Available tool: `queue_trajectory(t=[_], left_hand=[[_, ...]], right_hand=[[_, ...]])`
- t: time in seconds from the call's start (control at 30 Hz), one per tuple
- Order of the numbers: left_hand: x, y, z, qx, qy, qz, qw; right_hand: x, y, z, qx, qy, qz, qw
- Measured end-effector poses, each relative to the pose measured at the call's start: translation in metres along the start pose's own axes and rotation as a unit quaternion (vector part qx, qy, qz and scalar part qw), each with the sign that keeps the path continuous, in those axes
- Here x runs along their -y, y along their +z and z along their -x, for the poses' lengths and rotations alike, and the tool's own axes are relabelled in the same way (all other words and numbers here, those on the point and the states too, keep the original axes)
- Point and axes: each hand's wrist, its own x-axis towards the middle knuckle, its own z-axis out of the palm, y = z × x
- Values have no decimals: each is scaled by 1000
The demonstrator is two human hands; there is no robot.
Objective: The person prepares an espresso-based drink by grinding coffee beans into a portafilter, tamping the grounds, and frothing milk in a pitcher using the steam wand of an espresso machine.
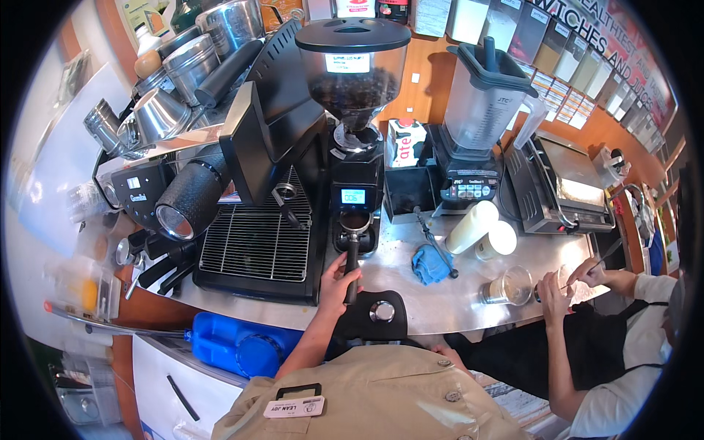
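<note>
My left hand (pixel 335 283) grips the black handle of a portafilter (pixel 353 250). The portafilter's basket sits beneath the spout of a black coffee grinder (pixel 357 179), and dark ground coffee seems to be inside it. Above, the grinder's clear hopper (pixel 355 82) holds coffee beans, and its small display is lit. My right hand (pixel 452 357) shows only in part, low beside my shirt; its fingers are mostly hidden. A metal tamper (pixel 382 312) rests on a black mat (pixel 363 324) at the counter's front edge, just right of my left hand.
An espresso machine (pixel 253 242) with a drip grate stands left. To the right are a knock box (pixel 407 192), a blender (pixel 478 110), a blue cloth (pixel 432 264), white cups (pixel 472 226) and a panini press (pixel 566 187). A co-worker's hands (pixel 555 291) work near a clear cup (pixel 509 286).
</note>
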Motion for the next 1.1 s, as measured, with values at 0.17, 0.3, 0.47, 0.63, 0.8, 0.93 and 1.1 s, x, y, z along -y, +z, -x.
queue_trajectory(t=[0.17, 0.3, 0.47, 0.63, 0.8, 0.93, 1.1], left_hand=[[1, -1, 0, 6, -7, 7, 1000], [0, -4, -2, 15, -4, -19, 1000], [2, -9, -3, 12, 5, -22, 1000], [-1, -7, -3, -9, 7, -19, 1000], [3, -6, -4, 7, 3, -29, 1000], [8, -5, -4, 23, 5, -31, 999], [1, -7, -1, 12, 12, -24, 1000]], right_hand=[[13, -13, -2, 156, -5, 126, 980], [102, -78, 18, 383, -102, 101, 913], [306, -180, 45, -137, -489, 70, 858], [494, -236, 31, -537, -658, 141, 508], [552, -255, 19, -324, -424, 379, 756], [549, -270, -12, -459, -476, 262, 703], [525, -258, -24, -491, -643, 148, 569]])
